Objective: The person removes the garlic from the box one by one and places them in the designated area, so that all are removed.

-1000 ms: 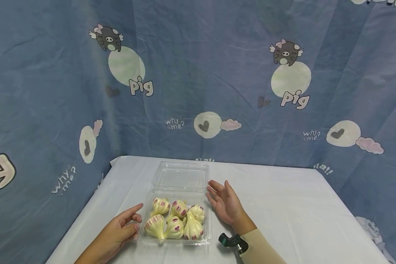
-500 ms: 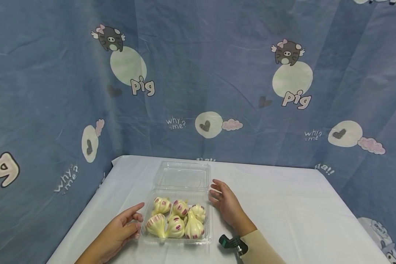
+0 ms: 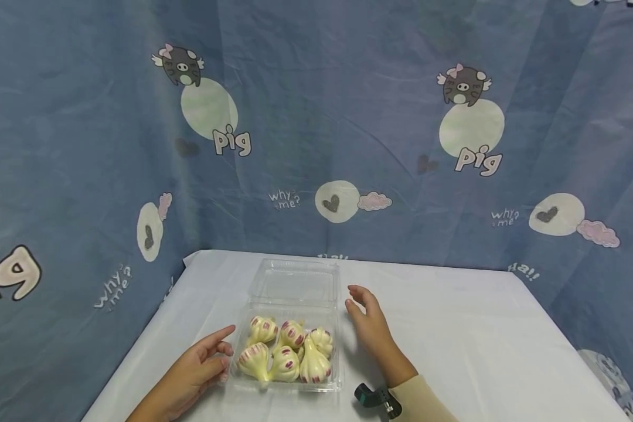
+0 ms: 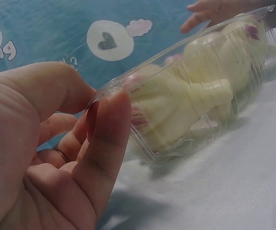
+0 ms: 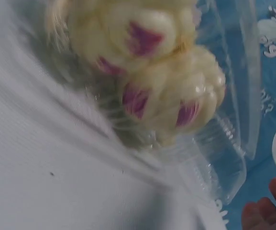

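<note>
A clear plastic clamshell container (image 3: 340,366) lies on the white-covered table with its lid (image 3: 295,285) folded back. Several pale garlic bulbs (image 3: 315,364) with purple patches fill its base. My left hand (image 3: 192,370) is at the left side; in the left wrist view its thumb (image 4: 113,117) and index finger pinch the container's rim corner. My right hand (image 3: 370,325) hovers to the right of the container, apart from it, fingers slightly bent and holding nothing. Through the wall, garlic bulbs (image 5: 176,93) show blurred in the right wrist view.
A white cloth (image 3: 485,340) covers the table. Blue printed curtain (image 3: 295,117) hangs behind and at the sides. A dark camera mount (image 3: 377,400) is on the right wrist, beside a beige sleeve (image 3: 422,401).
My right hand has moved away from the container's right edge, its palm turning more downward. The left hand keeps its place at the left rim. The head view has shifted slightly.
</note>
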Demonstrator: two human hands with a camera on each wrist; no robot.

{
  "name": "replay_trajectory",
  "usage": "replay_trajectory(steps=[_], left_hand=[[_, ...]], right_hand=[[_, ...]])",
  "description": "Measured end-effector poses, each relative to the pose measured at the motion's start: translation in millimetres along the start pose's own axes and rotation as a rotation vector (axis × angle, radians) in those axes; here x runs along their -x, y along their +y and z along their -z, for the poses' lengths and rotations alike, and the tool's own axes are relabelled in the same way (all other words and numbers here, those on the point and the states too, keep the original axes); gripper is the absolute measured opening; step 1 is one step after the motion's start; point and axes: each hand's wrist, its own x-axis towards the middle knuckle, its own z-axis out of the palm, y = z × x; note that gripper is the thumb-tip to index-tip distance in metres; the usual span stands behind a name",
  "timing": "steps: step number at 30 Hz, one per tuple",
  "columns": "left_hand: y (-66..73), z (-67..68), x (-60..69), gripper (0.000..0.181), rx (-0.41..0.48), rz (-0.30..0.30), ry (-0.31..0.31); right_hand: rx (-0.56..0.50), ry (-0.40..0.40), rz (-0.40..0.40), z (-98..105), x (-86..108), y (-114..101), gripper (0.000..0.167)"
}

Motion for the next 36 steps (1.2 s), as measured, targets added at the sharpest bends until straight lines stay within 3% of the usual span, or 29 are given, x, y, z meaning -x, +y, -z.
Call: replay_trajectory(steps=[9, 17, 23, 31, 36], left_hand=[[2.2, -1.8, 2.2, 0.082, -0.007, 0.042, 0.015], [-1.0, 1.1, -0.3, 0.082, 0.011, 0.023, -0.001], [-2.9, 2.4, 0.0, 0.081, 0.009, -0.002, -0.018], [-3.4, 3.2, -1.1, 0.081, 0.024, -0.025, -0.024], [-4.7, 3.4, -1.8, 0.08, 0.01, -0.014, -0.018]], right_hand=[[-0.045, -0.039, 0.092, 0.3, 21.1, -15.3, 0.044], [-0.047, -0.17, 0.133, 2.1, 39.5, -26.3, 0.049], [0.074, -0.266, 0.152, 5.5, 47.8, -38.5, 0.046], [0.226, -0.456, 0.212, 8.3, 55.2, -52.9, 0.051], [0.338, -0.539, 0.187, 7.4, 60.9, -57.6, 0.057]])
